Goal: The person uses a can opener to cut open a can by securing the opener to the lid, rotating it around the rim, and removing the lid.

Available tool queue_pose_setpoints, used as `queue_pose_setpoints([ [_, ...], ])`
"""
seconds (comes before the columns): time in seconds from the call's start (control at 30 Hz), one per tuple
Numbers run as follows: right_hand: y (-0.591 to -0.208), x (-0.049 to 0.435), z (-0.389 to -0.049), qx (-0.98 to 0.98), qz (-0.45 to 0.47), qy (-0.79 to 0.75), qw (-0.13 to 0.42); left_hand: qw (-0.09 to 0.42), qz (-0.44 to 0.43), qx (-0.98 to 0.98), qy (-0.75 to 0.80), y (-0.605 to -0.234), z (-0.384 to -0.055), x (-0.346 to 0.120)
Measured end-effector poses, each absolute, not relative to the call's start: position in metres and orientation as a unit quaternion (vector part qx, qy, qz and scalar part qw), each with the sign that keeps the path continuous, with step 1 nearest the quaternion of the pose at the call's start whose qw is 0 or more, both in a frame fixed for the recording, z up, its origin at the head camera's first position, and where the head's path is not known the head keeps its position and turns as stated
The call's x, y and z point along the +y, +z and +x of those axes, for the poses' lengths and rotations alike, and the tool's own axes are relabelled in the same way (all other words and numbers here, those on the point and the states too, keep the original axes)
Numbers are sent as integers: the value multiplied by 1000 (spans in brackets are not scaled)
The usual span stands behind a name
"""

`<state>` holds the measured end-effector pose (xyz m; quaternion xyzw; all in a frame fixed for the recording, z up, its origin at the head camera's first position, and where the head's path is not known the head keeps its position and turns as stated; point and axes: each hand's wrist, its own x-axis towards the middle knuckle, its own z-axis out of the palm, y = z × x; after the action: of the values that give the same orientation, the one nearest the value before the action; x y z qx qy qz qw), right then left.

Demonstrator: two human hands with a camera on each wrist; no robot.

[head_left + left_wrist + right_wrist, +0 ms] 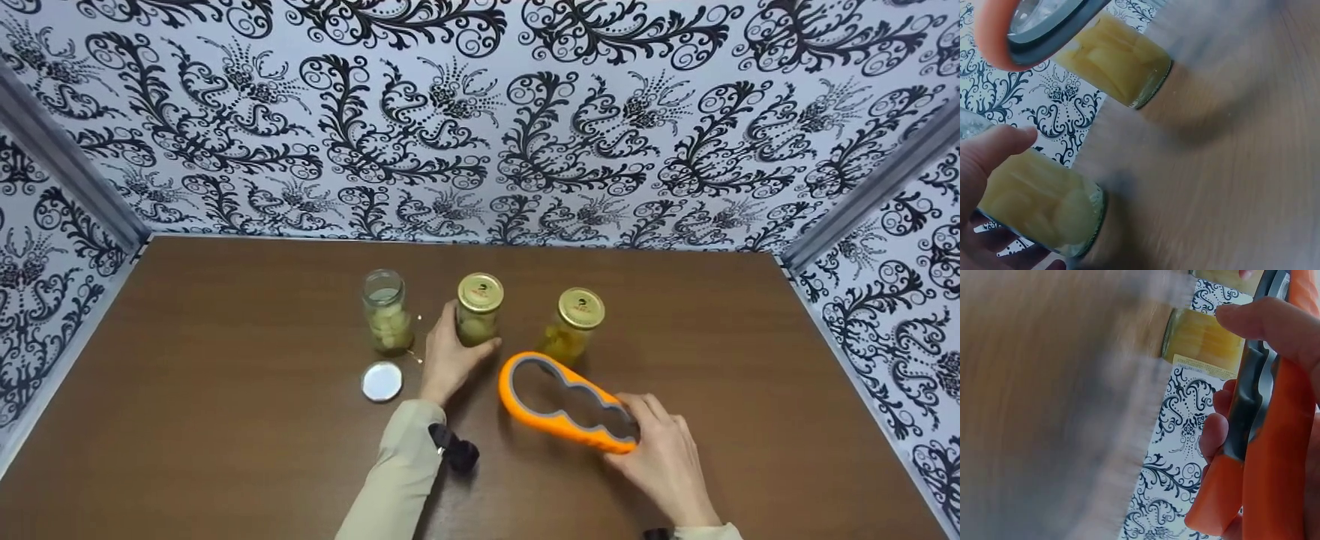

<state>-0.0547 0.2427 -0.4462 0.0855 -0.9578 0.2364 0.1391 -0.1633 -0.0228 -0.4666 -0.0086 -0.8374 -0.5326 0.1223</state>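
My left hand [448, 358] holds the middle glass jar [477, 327], thumb on the near side and fingers round the left. The jar stands upright on the table, its gold lid on and pale pieces inside. In the left wrist view the thumb and fingers lie about this jar [1050, 205]. My right hand [666, 457] grips one end of an orange jar opener [551, 424] with a grey scalloped inner edge, raised above the table. Its other end reaches toward a second gold-lidded jar [564, 343] with yellow contents. The right wrist view shows fingers round the opener [1278, 450].
At the left stands a lidless glass jar [389, 322] with pale pieces. A lid [382, 382] lies white side up in front of it. Small bits lie beside that jar. Patterned panels [450, 150] border the brown table [225, 420] at the back and sides.
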Motion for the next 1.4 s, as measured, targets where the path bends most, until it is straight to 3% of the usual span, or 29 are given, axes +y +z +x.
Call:
queue_pose_setpoints([
  [0.2,-449,240,-53,-953,82,255,141,150,-16,-844,-515,-471,-164,-21],
  [0.6,-450,241,-52,-948,76,265,160,133,-24,-844,-520,-468,-156,-26],
  [0.9,-448,243,-52,-947,73,269,162,148,-52,-841,-518,-469,-148,-26],
  [1.4,-426,244,-54,-936,65,287,196,58,-120,-834,-535,-462,-130,-35],
])
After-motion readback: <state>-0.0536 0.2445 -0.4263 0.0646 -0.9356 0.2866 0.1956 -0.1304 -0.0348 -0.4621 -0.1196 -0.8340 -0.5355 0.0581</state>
